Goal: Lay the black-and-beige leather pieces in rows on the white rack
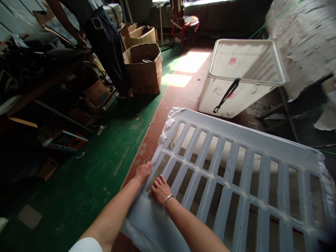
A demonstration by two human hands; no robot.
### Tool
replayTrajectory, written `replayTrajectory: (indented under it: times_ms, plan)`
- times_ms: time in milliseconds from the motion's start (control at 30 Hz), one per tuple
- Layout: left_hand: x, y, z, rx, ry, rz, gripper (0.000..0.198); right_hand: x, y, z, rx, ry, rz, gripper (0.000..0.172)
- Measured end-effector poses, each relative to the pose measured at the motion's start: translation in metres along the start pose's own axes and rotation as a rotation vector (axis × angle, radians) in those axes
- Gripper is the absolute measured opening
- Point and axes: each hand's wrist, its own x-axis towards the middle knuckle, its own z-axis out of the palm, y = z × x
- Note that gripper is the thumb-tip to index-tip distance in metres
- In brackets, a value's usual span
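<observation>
A large pale, slotted panel [237, 150], with rows of long rectangular openings, lies in front of me. White crinkled sheet material [164, 131] hangs over its left side. At that left edge my left hand [143, 172] is closed, with its fingers pinching the edge of the sheet. Just to its right, my right hand [160, 190] lies palm down on the panel beside the nearest opening, fingers apart and slightly bent. A silver bangle [168, 199] circles my right wrist. What lies under the panel is mostly hidden.
Behind the panel stands a white plastic bin [223, 92] with a black strap. Farther left are an open cardboard box [144, 77] and a person [105, 45] at a cluttered table. A chair [183, 26] stands at the back; a large white bundle [304, 42] rises right.
</observation>
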Motion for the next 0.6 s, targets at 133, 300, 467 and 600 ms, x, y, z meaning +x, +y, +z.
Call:
replayTrajectory:
  times_ms: [133,300,467,600]
  plan:
    - [0.009,-0.020,0.000,-0.188,0.048,-0.034,0.032,-0.001,0.004,0.009,-0.015,0.043,-0.022,0.030]
    - [0.021,-0.036,0.006,-0.472,0.045,-0.051,0.037,0.002,0.005,0.013,0.013,0.053,-0.031,0.028]
    - [0.021,-0.026,0.013,-0.750,-0.045,-0.054,0.049,-0.003,0.007,0.004,0.115,0.043,0.001,0.030]
    - [0.023,-0.018,0.020,-0.846,-0.121,-0.063,0.055,-0.004,0.012,0.009,0.272,0.168,0.071,0.051]
